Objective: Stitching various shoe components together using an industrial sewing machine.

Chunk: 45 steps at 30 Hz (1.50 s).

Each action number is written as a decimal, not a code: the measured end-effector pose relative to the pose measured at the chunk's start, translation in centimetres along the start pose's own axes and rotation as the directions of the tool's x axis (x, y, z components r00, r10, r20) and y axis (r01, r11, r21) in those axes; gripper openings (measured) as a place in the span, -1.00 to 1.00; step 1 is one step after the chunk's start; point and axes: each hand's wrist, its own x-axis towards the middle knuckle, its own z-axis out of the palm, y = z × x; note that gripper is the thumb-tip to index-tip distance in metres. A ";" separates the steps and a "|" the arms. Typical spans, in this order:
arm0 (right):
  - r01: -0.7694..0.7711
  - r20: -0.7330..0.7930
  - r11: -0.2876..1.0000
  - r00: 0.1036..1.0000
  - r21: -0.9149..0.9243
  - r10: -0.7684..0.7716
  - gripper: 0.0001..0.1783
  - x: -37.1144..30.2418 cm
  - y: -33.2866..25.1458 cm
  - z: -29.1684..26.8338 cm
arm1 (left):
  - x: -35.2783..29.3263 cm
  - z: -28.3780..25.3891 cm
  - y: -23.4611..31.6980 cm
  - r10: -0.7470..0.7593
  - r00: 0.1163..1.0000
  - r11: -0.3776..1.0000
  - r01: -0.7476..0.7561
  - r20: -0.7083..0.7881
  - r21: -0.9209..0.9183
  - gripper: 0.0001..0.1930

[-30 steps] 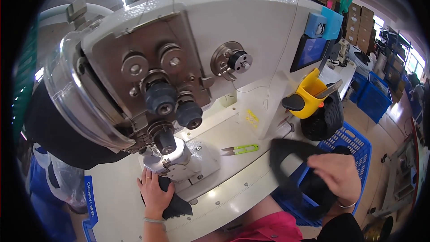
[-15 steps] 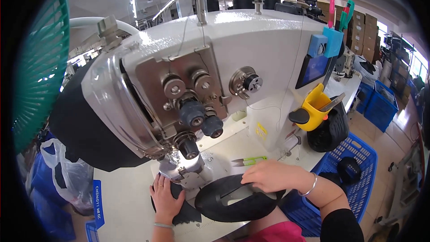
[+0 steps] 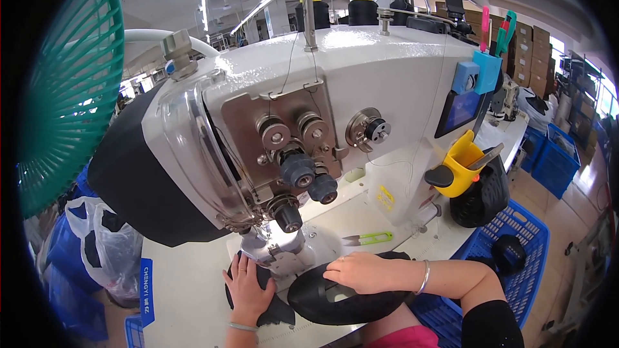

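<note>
My left hand (image 3: 250, 291) lies flat, fingers apart, on a dark fabric piece (image 3: 278, 311) left of the sewing machine's (image 3: 400, 71) lit needle area. To the right, a black oval piece (image 3: 309, 296) with a long opening in its middle rests at the table's front edge, partly over my lap. My right hand (image 3: 361, 273) reaches across it, fingers closed on the edge of that opening; the fingertips are partly hidden. Behind this hand, green-handled thread snips (image 3: 374, 238) lie on the machine bed. The needle tip cannot be made out.
A yellow holder (image 3: 459, 164) and a small screen (image 3: 459, 113) are on the machine's right side. Below right stands a blue basket (image 3: 538, 232) with black pieces. At left are a green fan (image 3: 71, 90) and a white plastic bag (image 3: 116, 251).
My right hand has moved left and nearer along the black oval piece, from its far edge to the opening. My left hand stays on the fabric. The whole view has shifted slightly.
</note>
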 end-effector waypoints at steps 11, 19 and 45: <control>0.200 -0.313 0.977 0.935 0.071 -0.169 -0.67 0.1 1.5 1.9 | -0.2 0.8 0.2 0.070 0.998 0.997 -0.069 0.009 -0.040 -0.32; 0.342 -0.451 0.929 0.813 -0.143 -0.369 -0.60 -1.9 -0.3 -2.4 | -0.4 0.5 0.2 0.099 0.992 0.993 -0.103 -0.076 -0.054 -0.36; 0.121 -0.704 0.927 0.618 -0.355 -0.350 -0.59 1.7 -1.5 -5.2 | -3.2 -11.4 6.0 0.072 0.915 0.863 -0.258 -0.398 -0.435 -0.45</control>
